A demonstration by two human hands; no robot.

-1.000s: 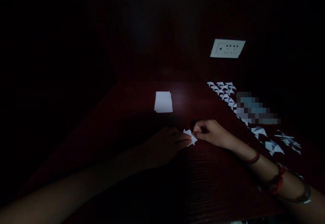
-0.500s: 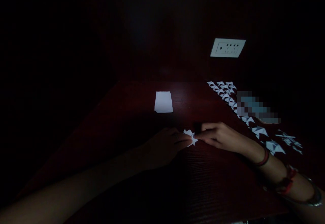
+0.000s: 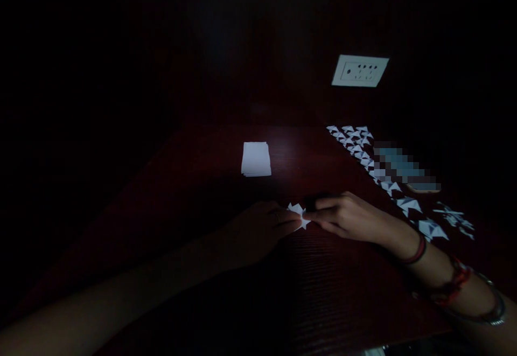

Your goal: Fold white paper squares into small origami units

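A small white folded paper piece [image 3: 297,208] with several pointed corners lies on the dark red table in front of me. My left hand [image 3: 264,227], in deep shadow with a ring on one finger, holds it down from the left with its fingertips. From the right, my right hand [image 3: 343,216] has its fingertips on the piece's right edge, the other fingers curled. Fingers cover part of the paper, so its full shape is hidden. Beyond the hands, a stack of white paper sheets [image 3: 256,159] rests on the table.
Rows of folded white paper pieces [image 3: 359,154] run along the right side, larger ones nearer. Next to them lie a blurred-out flat object [image 3: 406,168] and white paper scraps [image 3: 454,218]. A socket plate [image 3: 361,71] is on the back wall. The room is dark.
The whole view has shifted slightly, so things sit a little further left and up. My right fingertips now reach further onto the folded paper, close against the left fingertips.
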